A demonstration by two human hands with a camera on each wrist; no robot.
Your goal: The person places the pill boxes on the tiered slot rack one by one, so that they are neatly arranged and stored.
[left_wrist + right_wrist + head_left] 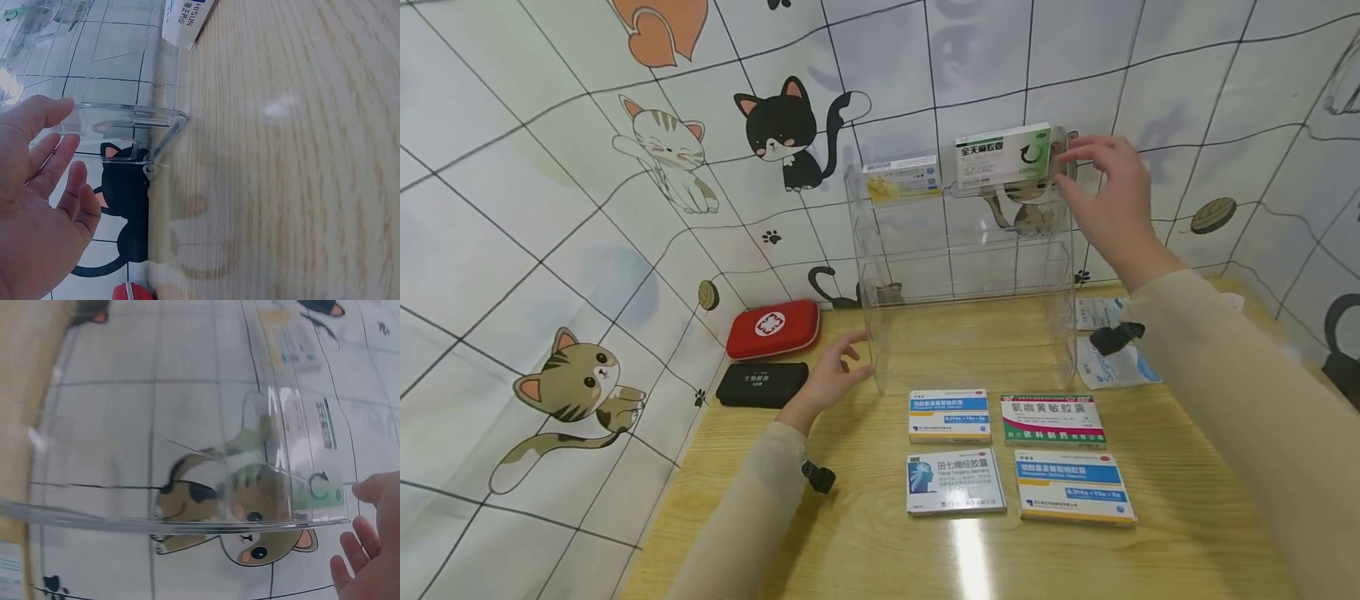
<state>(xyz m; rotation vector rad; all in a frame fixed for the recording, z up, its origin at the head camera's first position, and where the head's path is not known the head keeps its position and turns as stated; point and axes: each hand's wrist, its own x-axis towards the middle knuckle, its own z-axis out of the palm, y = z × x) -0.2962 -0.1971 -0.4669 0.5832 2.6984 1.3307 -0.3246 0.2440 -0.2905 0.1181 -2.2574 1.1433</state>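
Note:
A clear acrylic rack [967, 294] stands against the wall. On its top tier sit a green-and-white medicine box [1003, 158] at the right and a yellow-and-white box [902, 178] at the left. My right hand [1108, 187] is beside the right end of the green-and-white box, thumb and fingers spread apart. In the right wrist view, the fingertips [362, 489] are right at the rack's upper corner with nothing between them. Low at the rack's left side is my left hand [831, 377], its fingers loosely bent and empty, thumb tip [65, 105] close to the clear panel.
In front of the rack lie two blue-and-white boxes [950, 415], a pink-and-green box [1052, 420] and a grey-white box [955, 482]. A red case [772, 329] and a black case [762, 384] lie at left. White packets [1112, 363] lie at right.

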